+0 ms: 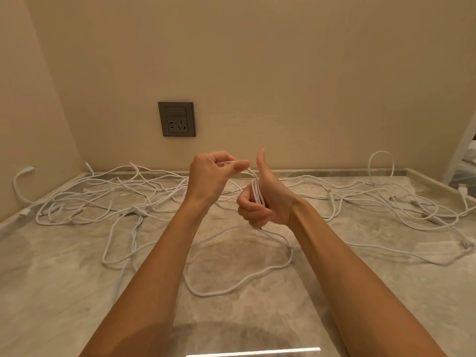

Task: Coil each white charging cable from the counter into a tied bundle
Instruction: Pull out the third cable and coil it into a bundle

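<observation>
My right hand (265, 199) is raised above the counter with its thumb up and its fingers curled round several white loops of a charging cable (257, 193). My left hand (210, 176) is just left of it and pinches the same cable between thumb and fingers, and the strand runs across to the loops. The slack of that cable (239, 284) hangs down and lies in a wide loop on the marble counter (77, 292). Several other white cables lie loose and tangled, a tangle at the left (103, 199) and a tangle at the right (412, 210).
A grey wall socket (177, 119) sits on the beige back wall above the counter. A side wall closes the left end. A low raised lip (425, 176) borders the counter's back and right edge, with a gap beyond it at far right.
</observation>
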`<move>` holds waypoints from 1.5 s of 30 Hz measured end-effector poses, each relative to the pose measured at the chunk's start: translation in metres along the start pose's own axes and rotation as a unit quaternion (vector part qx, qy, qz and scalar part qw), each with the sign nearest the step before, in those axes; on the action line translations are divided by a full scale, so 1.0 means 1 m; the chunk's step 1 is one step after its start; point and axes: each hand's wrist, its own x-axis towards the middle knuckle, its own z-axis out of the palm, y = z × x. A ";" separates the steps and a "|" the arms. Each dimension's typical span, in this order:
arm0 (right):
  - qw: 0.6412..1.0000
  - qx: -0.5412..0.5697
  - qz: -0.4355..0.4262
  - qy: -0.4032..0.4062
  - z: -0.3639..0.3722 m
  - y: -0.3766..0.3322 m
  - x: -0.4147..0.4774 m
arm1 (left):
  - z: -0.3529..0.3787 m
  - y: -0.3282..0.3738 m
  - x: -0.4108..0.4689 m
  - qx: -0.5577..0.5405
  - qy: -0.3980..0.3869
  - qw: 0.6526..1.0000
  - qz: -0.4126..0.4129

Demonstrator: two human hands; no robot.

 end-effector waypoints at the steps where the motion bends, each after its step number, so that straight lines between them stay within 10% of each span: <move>1: 0.998 0.041 -0.019 -0.053 0.002 0.001 0.002 | 0.000 -0.005 0.002 0.013 0.006 1.000 -0.002; 9: 0.884 0.347 -0.212 -0.231 0.002 0.005 0.016 | 0.008 -0.040 -0.006 0.105 -0.141 0.983 -0.050; 20: 0.726 0.444 -0.371 0.372 -0.011 -0.005 0.004 | 0.017 -0.020 -0.021 0.164 -0.263 0.945 -0.106; 28: 0.773 -0.020 -0.207 0.599 -0.011 0.009 0.007 | 0.021 -0.007 -0.022 0.301 -0.237 0.923 0.033; 35: 0.861 -0.233 -0.043 0.451 -0.002 0.010 0.010 | 0.005 -0.010 -0.011 0.197 -0.149 0.967 0.061; 40: 0.969 -0.141 0.027 0.199 -0.002 0.007 0.008 | 0.001 -0.022 0.000 0.114 -0.009 0.993 0.017; 45: 0.999 0.042 -0.007 -0.030 0.003 0.012 0.008 | 0.001 -0.032 0.004 0.141 -0.002 0.990 -0.001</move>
